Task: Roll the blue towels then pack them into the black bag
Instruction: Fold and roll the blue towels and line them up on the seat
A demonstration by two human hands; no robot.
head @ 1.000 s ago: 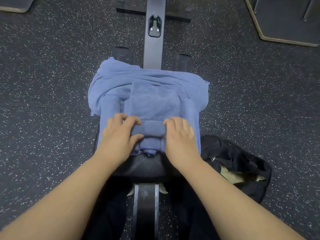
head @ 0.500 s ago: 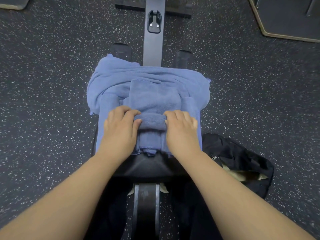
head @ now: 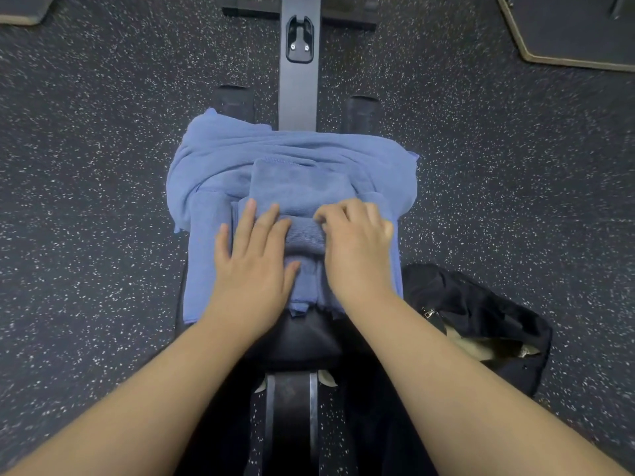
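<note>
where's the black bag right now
In the head view the black bag lies on the speckled floor at lower right, beside the bench, just right of the right forearm.

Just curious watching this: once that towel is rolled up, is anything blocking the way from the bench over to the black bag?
Nothing visible does. The blue towel roll sits under both hands on the bench, and the black bag lies open on the floor right beside it.

A black padded bench [head: 302, 338] stands on speckled dark rubber floor [head: 86, 201]. Blue towels [head: 292, 159] lie heaped across its far part. To its near right, a black bag [head: 481, 310] sits on the floor, seemingly unzipped.
</note>
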